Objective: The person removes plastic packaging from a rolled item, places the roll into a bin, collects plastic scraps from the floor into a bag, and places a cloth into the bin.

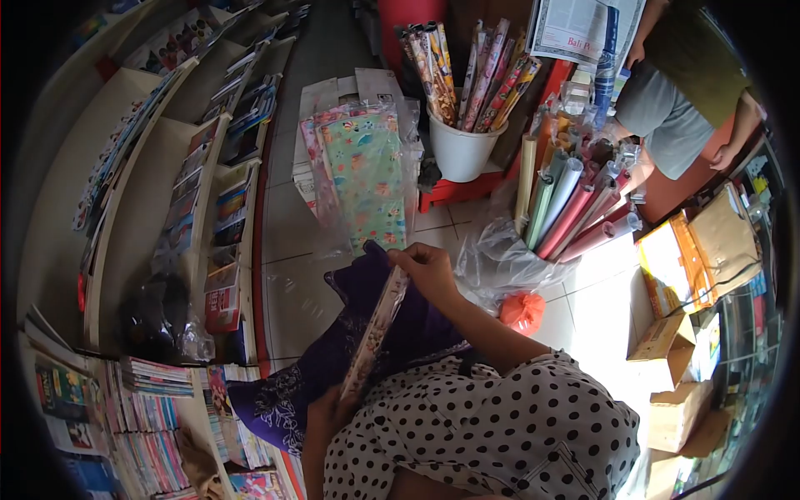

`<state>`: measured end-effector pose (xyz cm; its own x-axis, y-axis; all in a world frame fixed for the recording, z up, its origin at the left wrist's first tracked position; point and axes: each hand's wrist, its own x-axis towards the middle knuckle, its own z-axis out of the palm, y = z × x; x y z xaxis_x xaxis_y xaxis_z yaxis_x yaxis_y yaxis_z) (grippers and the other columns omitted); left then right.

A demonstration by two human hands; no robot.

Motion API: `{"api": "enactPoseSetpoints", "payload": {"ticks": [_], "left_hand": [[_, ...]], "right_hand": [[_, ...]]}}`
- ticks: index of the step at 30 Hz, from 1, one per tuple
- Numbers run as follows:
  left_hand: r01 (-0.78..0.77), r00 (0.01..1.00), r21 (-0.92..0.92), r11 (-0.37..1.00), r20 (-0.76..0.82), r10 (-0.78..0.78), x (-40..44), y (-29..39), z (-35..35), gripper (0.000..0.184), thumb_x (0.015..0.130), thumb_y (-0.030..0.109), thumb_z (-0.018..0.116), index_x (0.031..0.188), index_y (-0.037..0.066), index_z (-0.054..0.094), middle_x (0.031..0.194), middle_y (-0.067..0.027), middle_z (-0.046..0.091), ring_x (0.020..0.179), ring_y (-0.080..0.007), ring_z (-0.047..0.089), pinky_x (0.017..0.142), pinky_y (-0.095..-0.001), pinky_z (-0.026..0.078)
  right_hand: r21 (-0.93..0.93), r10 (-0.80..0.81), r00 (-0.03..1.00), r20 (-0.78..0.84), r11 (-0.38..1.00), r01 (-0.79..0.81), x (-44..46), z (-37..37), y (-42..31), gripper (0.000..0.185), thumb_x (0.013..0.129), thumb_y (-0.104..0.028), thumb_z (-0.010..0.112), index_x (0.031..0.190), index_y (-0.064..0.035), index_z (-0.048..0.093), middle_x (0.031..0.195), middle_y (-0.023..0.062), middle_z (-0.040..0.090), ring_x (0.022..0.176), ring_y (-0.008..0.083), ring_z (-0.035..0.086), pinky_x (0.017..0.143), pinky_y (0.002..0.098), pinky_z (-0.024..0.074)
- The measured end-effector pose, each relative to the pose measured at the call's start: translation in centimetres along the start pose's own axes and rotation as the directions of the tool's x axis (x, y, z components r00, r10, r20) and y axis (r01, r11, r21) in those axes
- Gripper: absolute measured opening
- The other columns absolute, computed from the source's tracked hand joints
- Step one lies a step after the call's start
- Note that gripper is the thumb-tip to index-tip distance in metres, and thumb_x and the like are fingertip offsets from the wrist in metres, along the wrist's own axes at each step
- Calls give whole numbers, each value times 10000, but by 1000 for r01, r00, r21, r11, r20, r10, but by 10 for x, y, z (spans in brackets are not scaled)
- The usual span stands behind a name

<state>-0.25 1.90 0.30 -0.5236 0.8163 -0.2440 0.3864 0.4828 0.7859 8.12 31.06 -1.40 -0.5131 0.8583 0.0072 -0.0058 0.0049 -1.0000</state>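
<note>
Head view: right hand [425, 268]'s pinching the roll [374, 335]'s top end, left hand [325, 410]'s maybe holding the bottom, fingers too hidden to tell.

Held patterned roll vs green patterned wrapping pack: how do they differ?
- Shape: the patterned roll is slim; the green patterned pack is broad and flat.
- Colour: the roll is pale pinkish; the pack is light green.
- Support: the roll is pinched by the right hand over purple cloth; the pack lies on cardboard.
Shared: printed motifs.
</note>
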Motion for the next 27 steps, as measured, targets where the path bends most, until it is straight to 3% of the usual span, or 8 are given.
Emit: {"api": "enactPoseSetpoints", "payload": {"ticks": [5,8,11,14,20,23,25,27], "left_hand": [[49,998,-14,999,36,-48,3,10,1,299,835,226,606,1032,1,605,730,-155,638,680,-159,637,633,-286,484],[33,999,-20,999,39,-33,4,10,3,308,840,237,596,1039,1,603,713,-144,632,654,-138,614,624,-279,478],[81,996,-62,995,47,-78,8,29,0,300,846,231,583,1042,5,603,698,-141,628,642,-135,609,609,-279,473],[89,991,-78,993,109,-80,13,35,-1,296,849,224,580,1054,11,599,684,-142,625,625,-149,619,590,-284,469],[-94,994,179,979,68,83,22,50,-7,345,803,217,644,1093,38,589,788,-153,646,665,-262,636,624,-318,488],[-116,970,319,941,-168,177,17,32,-13,369,767,169,673,1105,48,589,951,-182,632,813,-316,619,715,-357,486],[-139,791,559,817,-434,431,10,-13,-21,382,756,133,678,1113,40,580,1081,-187,594,957,-332,580,797,-394,460],[101,636,515,851,-691,342,-15,-39,-27,362,780,136,661,1108,14,568,1101,-172,584,1026,-343,540,841,-416,433]], "right_hand": [[18,37,999,34,999,-37,-6,-4,-13,351,851,-256,628,633,18,643,584,8,585,553,45,504,543,221,412],[-95,-85,995,50,991,89,1,-16,4,262,867,-223,605,812,27,663,646,12,612,607,56,544,567,223,435],[104,-105,989,-103,988,115,3,-20,2,249,875,-190,591,993,29,614,713,23,625,677,73,574,617,222,465],[336,-103,991,88,940,68,-1,-25,-2,241,864,-155,600,1031,16,568,775,57,642,744,106,609,659,235,497],[349,167,931,325,894,-282,-3,-48,-4,147,833,-139,623,895,-25,554,821,133,658,662,160,639,580,244,505],[346,258,946,196,884,-313,5,-53,25,196,819,-163,644,892,-4,555,762,139,654,612,193,646,546,256,521],[384,313,945,99,864,-327,7,-59,44,214,820,-186,639,898,-4,556,758,142,648,620,203,645,551,273,524],[436,324,946,17,849,-298,8,-67,56,223,824,-199,629,904,-4,557,755,144,641,632,214,642,559,293,526]]}}
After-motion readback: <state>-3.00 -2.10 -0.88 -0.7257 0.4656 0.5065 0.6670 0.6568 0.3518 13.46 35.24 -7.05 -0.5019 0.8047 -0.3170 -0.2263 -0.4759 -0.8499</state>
